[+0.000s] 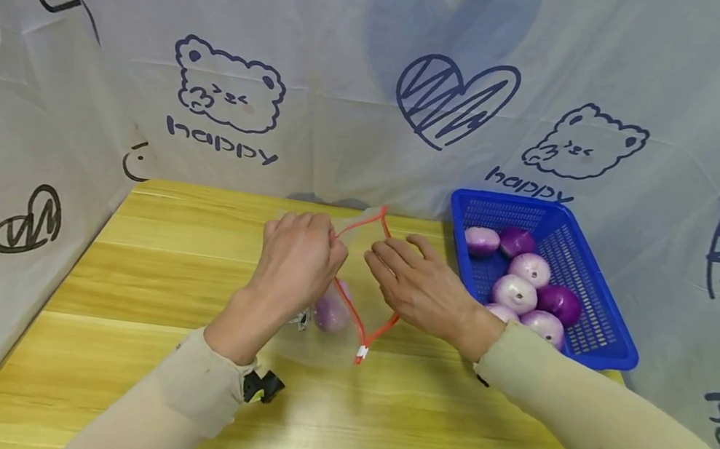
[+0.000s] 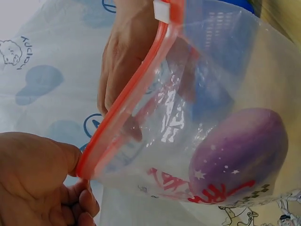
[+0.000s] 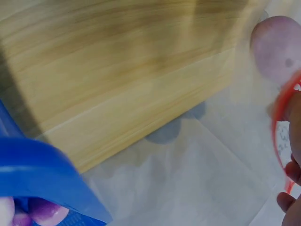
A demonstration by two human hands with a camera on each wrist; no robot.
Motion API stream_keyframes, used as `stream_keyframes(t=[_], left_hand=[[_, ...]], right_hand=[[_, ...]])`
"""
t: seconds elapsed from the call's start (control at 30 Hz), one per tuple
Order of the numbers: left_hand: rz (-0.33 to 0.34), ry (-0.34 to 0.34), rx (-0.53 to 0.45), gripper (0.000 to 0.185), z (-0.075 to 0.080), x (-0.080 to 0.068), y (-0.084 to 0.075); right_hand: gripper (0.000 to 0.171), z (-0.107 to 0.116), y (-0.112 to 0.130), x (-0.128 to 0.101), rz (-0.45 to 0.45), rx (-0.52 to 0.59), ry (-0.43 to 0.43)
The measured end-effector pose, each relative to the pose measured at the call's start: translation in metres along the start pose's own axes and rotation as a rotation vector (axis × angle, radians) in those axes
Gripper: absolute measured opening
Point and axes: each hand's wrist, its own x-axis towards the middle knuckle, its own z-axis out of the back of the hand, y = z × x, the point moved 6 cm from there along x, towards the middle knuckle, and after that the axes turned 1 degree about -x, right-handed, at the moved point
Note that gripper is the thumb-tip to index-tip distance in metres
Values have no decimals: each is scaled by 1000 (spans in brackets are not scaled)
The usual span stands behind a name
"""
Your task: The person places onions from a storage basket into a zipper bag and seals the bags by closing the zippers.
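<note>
My left hand (image 1: 300, 258) pinches the red zip edge of a clear slider bag (image 2: 164, 122) between thumb and curled fingers. A purple onion (image 2: 240, 153) lies inside the bag, low down behind the printed film. The bag's mouth gapes, and its white slider (image 1: 362, 353) sits at the near end of the red zip. My right hand (image 1: 422, 286) is at the right side of the mouth, its fingers fairly straight and reaching across the rim. No onion shows in that hand. Its thumb is hidden in the head view.
A blue plastic basket (image 1: 602, 301) stands at the right on the wooden table (image 1: 149, 290), with several purple and pale onions (image 1: 514, 293) in it. Behind the table hangs a white cloth (image 1: 338, 120) with bear and heart drawings.
</note>
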Motion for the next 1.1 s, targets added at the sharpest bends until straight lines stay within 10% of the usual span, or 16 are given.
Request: stream_keyframes(t=[0.27,0.53,0.8,1.1], left_hand=[[28,-98,51,23,19,-4,0],[86,-55,51,20,31,-8,-5],[-224,-236,255,24,5,-15,-16],[-390,-381,326,27,-22,-18,-18]], right_hand=[[33,5,-9,-5,-192,113,-125],[28,1,-8,-5,-293,124,-134],[22,-6,-2,-4,-318,136,-83],[20,-15,9,-8,-310,147,-49]])
